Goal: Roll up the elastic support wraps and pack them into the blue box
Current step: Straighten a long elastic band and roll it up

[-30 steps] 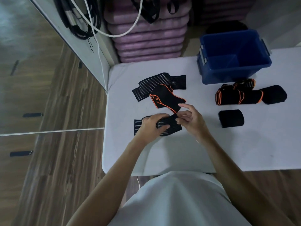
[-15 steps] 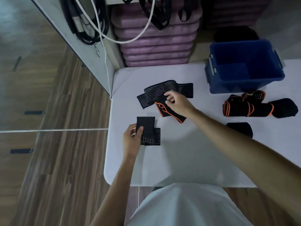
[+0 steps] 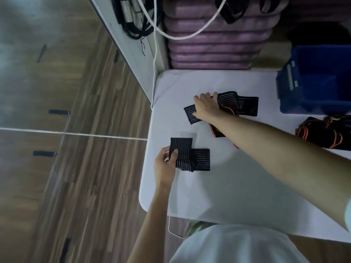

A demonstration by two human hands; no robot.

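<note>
A short black striped wrap [image 3: 191,158] lies folded near the table's left edge. My left hand [image 3: 166,162] pinches its left end, thumb on top. Farther back, a long black striped wrap [image 3: 241,105] stretches across the table. My right hand [image 3: 206,106] lies over its left part, fingers curled over the far edge. An orange-trimmed black wrap [image 3: 216,132] sits partly under my right forearm. The blue box [image 3: 313,82] stands open at the far right. Nothing shows inside it.
A pile of black wraps with orange trim [image 3: 322,134] lies at the right edge, in front of the box. Purple mats [image 3: 214,48] are stacked behind the white table [image 3: 237,186]. Cables [image 3: 155,59] hang down at the table's back left corner. Wooden floor lies to the left.
My right hand has moved left from the orange-trimmed wrap onto the long striped wrap. My left hand keeps its hold on the short wrap. The view has swung left.
</note>
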